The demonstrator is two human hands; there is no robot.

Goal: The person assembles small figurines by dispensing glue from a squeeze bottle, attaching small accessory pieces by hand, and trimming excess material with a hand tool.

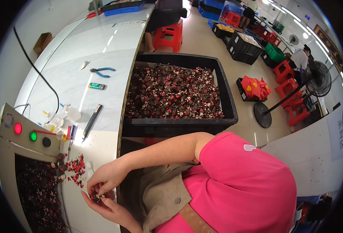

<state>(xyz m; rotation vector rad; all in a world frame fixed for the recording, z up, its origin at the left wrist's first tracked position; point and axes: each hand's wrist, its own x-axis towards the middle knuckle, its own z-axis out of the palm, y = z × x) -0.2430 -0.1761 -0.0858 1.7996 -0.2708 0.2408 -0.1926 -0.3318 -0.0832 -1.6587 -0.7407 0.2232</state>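
Note:
My right hand (108,175) reaches in from above and pinches a small dark piece with pale bits (97,196) at the table's near edge. Below it, my left hand (111,211) cups the same piece, palm up, its fingers touching it. The hands meet there, and fingers partly hide the piece. Just beyond them, small red and dark bits (77,167) lie scattered on the white tabletop (97,147). A black-handled cutter or knife (92,121), screwdriver-like tools (71,134) and squeeze bottles (71,112) lie or stand farther along.
A black tub (227,99) of dark, red and pale pieces stands beside the table. A machine panel (35,134) with lit red and green buttons stands left, by more dark pieces (39,190). Blue pliers (102,72) and a green item (97,86) lie farther up. A fan (318,79), stools and people are beyond.

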